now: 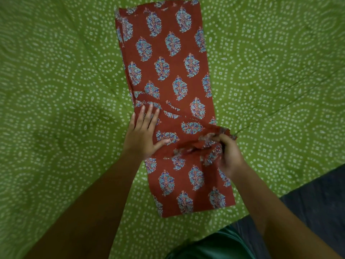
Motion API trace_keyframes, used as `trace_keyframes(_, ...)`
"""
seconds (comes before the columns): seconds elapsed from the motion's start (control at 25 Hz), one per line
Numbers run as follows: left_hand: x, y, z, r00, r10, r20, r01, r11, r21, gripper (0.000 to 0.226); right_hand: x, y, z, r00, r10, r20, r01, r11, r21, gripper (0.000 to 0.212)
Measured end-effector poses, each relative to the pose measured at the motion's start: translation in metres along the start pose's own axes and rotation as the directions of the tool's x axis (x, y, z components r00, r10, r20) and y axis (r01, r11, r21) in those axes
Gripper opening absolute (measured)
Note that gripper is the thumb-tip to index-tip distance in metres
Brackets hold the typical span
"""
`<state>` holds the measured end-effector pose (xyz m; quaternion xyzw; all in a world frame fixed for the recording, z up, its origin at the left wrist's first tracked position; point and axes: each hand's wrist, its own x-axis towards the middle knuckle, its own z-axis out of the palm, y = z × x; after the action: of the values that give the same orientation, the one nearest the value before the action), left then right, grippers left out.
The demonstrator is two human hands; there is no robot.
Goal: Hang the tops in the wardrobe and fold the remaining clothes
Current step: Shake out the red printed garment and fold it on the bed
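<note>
Pinched in the curled fingers of the right hand (226, 156): a bunched flap of the red garment (168, 71), lifted slightly off the layers beneath, its edge blurred and crumpled at the fingertips. Pressed flat by the left hand (144, 133): the same garment, fingers straight and spread, thumb extended toward the right hand, palm down near the left edge of the cloth; nothing gripped, fingers apart. Hands set side by side across the width of the cloth, close but not touching, with the raised flap between them. Garment: a long, narrow strip of rust-red fabric printed with blue-and-teal leaf motifs, laid lengthwise away from the person, near end just in front of the body, far end reaching the top of the view. Several creases and overlapping folds across the middle, just beyond the left fingertips; far half smooth and flat; near end flat with a straight hem. Kind of garment not clear from the shape. Beneath: a green bedsheet (56, 90) patterned with rings of white dots, spread on all sides of the garment, with a long crease running diagonally at right. At lower right: the sheet's edge against a dark floor (317, 193). At bottom centre: a patch of green clothing (214, 245) between the two bare forearms.
</note>
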<state>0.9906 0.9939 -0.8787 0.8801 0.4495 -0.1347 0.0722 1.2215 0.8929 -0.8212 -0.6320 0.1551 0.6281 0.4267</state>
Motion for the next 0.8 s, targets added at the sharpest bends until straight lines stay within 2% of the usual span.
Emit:
trace_keyframes(0.04, 0.000, -0.001, 0.000, 1.000, -0.002, -0.002, 0.002, 1.000, 0.014, 0.098, 0.001, -0.010, 0.014, 0.997, -0.005, 0.074, -0.005, 0.991, 0.132, 0.023)
trace_keyframes(0.08, -0.001, -0.002, 0.000, 1.000, -0.003, -0.007, 0.003, 1.000, 0.021, 0.095, 0.006, -0.021, 0.028, 0.995, -0.029, 0.091, 0.007, 0.974, 0.227, 0.025)
trace_keyframes(0.2, -0.006, -0.006, -0.001, 1.000, -0.010, -0.015, 0.010, 1.000, 0.003, 0.083, 0.022, -0.045, 0.071, 0.992, -0.081, 0.099, 0.041, 0.932, 0.360, 0.016)
trace_keyframes(0.24, -0.010, -0.009, 0.000, 1.000, -0.007, -0.024, 0.007, 1.000, 0.005, 0.077, 0.026, -0.046, 0.076, 0.989, -0.124, 0.084, 0.090, 0.940, 0.328, 0.011)
trace_keyframes(0.28, -0.016, -0.012, 0.001, 0.999, 0.008, -0.040, -0.008, 1.000, 0.002, 0.069, 0.029, -0.043, 0.072, 0.977, -0.207, 0.053, 0.190, 0.956, 0.221, 0.008)
trace_keyframes(0.32, -0.022, -0.016, 0.002, 0.997, 0.047, -0.060, -0.047, 0.999, 0.002, 0.064, 0.031, -0.036, 0.057, 0.940, -0.340, 0.026, 0.340, 0.940, 0.013, 0.002)
trace_keyframes(0.36, -0.030, -0.021, 0.002, 0.991, 0.114, -0.068, -0.114, 0.993, -0.001, 0.062, 0.031, -0.027, 0.033, 0.859, -0.509, 0.064, 0.504, 0.813, -0.293, 0.009)
trace_keyframes(0.4, -0.041, -0.026, 0.004, 0.978, 0.200, -0.060, -0.201, 0.979, -0.017, 0.066, 0.029, -0.019, 0.004, 0.740, -0.642, 0.200, 0.606, 0.508, -0.613, 0.023)
trace_keyframes(0.44, -0.054, -0.032, 0.006, 0.957, 0.287, -0.039, -0.288, 0.957, -0.039, 0.074, 0.029, -0.012, -0.029, 0.618, -0.658, 0.432, 0.622, 0.072, -0.780, 0.042)
trace_keyframes(0.48, -0.069, -0.036, 0.008, 0.931, 0.366, -0.023, -0.366, 0.929, -0.051, 0.081, 0.027, -0.010, -0.060, 0.544, -0.523, 0.656, 0.557, -0.359, -0.749, 0.061)
trace_keyframes(0.52, -0.082, -0.036, 0.010, 0.903, 0.429, -0.011, -0.430, 0.902, -0.042, 0.086, 0.027, -0.011, -0.087, 0.526, -0.319, 0.788, 0.479, -0.655, -0.585, 0.072)
trace_keyframes(0.56, -0.093, -0.033, 0.013, 0.880, 0.476, -0.007, -0.476, 0.879, -0.023, 0.088, 0.026, -0.012, -0.106, 0.521, -0.123, 0.845, 0.445, -0.806, -0.392, 0.076)
trace_keyframes(0.6, -0.101, -0.029, 0.018, 0.865, 0.502, 0.000, -0.502, 0.865, -0.010, 0.087, 0.028, -0.013, -0.116, 0.513, 0.038, 0.857, 0.455, -0.859, -0.235, 0.076)
trace_keyframes(0.68, -0.099, -0.017, 0.029, 0.860, 0.510, 0.008, -0.510, 0.860, 0.019, 0.083, 0.040, -0.017, -0.112, 0.460, 0.234, 0.857, 0.501, -0.865, -0.032, 0.077)
trace_keyframes(0.76, -0.086, 0.000, 0.030, 0.873, 0.487, 0.002, -0.487, 0.873, 0.004, 0.077, 0.058, -0.021, -0.091, 0.389, 0.340, 0.857, 0.539, -0.838, 0.087, 0.074)
trace_keyframes(0.8, -0.079, 0.009, 0.025, 0.881, 0.474, 0.000, -0.474, 0.880, -0.013, 0.075, 0.065, -0.024, -0.081, 0.373, 0.362, 0.854, 0.575, -0.813, 0.093, 0.070)
